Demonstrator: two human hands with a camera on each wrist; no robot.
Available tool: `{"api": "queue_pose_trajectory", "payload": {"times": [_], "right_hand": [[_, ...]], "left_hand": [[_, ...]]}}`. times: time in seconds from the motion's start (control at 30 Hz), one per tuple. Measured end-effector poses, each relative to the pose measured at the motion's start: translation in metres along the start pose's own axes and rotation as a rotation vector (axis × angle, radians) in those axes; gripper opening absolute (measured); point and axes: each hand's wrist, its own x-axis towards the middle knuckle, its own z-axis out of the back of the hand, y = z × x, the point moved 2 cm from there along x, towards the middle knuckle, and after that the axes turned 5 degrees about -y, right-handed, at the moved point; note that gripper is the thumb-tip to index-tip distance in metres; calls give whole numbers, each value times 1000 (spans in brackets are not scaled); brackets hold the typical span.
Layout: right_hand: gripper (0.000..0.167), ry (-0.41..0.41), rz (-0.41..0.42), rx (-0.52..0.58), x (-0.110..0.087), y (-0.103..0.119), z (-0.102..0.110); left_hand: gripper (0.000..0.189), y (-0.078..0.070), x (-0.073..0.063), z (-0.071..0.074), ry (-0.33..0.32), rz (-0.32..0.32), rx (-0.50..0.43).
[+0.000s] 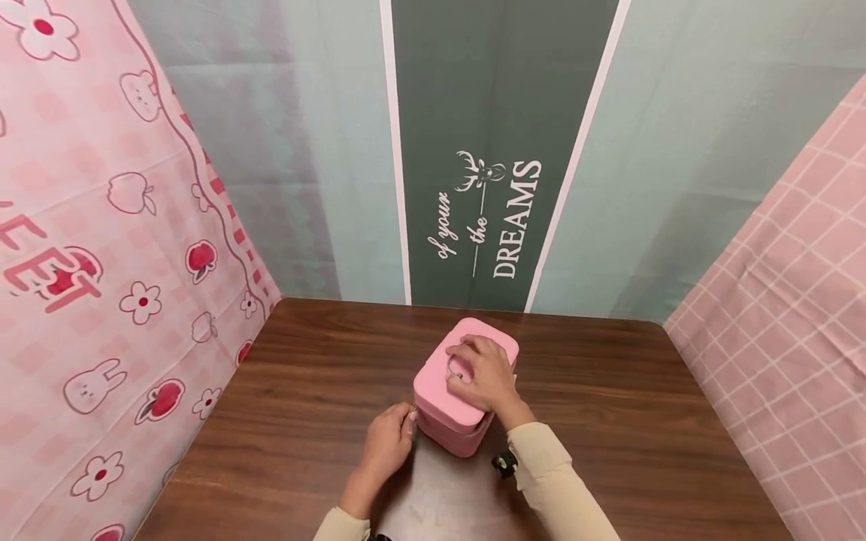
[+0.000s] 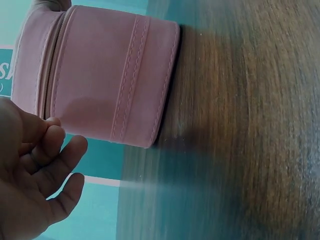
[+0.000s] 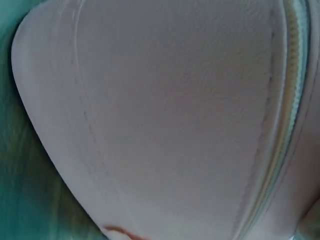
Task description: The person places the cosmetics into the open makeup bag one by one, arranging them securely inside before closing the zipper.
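A pink zippered case (image 1: 443,398) stands upright on the wooden table, its lid on top. At its left side my left hand (image 1: 389,443) pinches the zipper pull between thumb and forefinger; the left wrist view has those fingertips (image 2: 52,122) right at the zipper (image 2: 54,65), the other fingers loosely bent. My right hand (image 1: 485,373) grips the lid (image 1: 440,387) from above with curved fingers. A thin loop (image 1: 455,367) shows between its thumb and forefinger. In the right wrist view the case's side (image 3: 165,115) and zipper teeth (image 3: 290,115) fill most of the picture.
The brown wooden table (image 1: 284,421) extends around the case. A green hanging cloth with printed words (image 1: 501,90) stands behind its far edge. Pink patterned cloths hang at the left (image 1: 135,240) and the right (image 1: 798,300).
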Motion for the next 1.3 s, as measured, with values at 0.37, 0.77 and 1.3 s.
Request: {"api": "queue_pose_trajectory", "payload": {"times": [0.37,0.77,1.3], "right_hand": [[40,-121,-167,-80,-10,23,-6],[47,-119,-451,-242,-3,32,-14],[55,101,10,-20,9,-11,14]], "left_hand": [[10,1,-3,3,-45,-17,-2],[11,-6,-7,-2,-3,-2,-94],[7,2,-6,-1,9,110,-171]]}}
